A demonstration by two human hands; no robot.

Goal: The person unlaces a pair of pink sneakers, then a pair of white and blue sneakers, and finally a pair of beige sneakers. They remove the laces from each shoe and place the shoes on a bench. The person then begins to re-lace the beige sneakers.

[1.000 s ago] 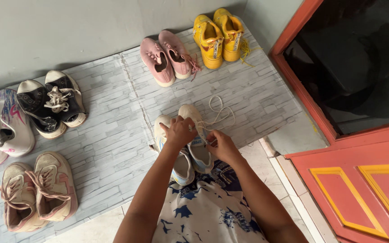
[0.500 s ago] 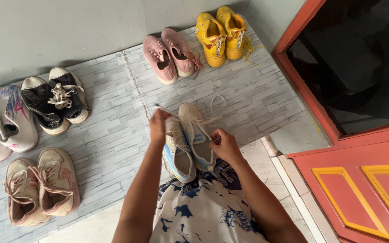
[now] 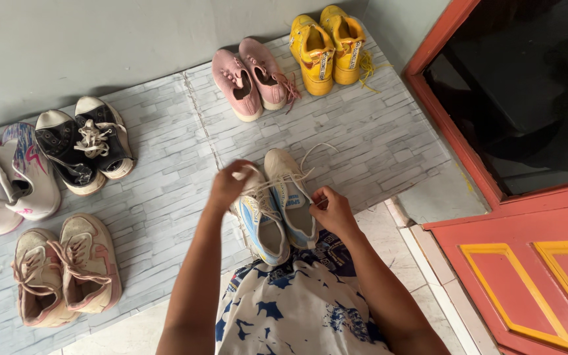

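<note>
So compared to half a second back, the left hand (image 3: 230, 186) has slid out to the left and is pulling a lace (image 3: 265, 185) taut across the top of the sneakers (image 3: 277, 207); before, it sat right over the left shoe's toe. The right hand (image 3: 331, 209) has barely moved, just below the right shoe's side. Both hands are closed in a pinch, left on the lace, right on the other end as far as I can tell. A loose loop of lace (image 3: 313, 152) lies just past the toes.

The sneakers, cream with blue, sit side by side at the near edge of the mat (image 3: 376, 131), toes pointing away, heels just off it by the person's lap.

Room around them: the pink pair (image 3: 252, 82) and yellow pair (image 3: 329, 46) are well beyond the toes, at the mat's far edge. Black pair (image 3: 87, 144) and white pair (image 3: 8, 177) are far left, beige pair (image 3: 64, 269) lower left. Bare mat on both sides of the sneakers. Red door frame (image 3: 455, 144) is off to the right.
</note>
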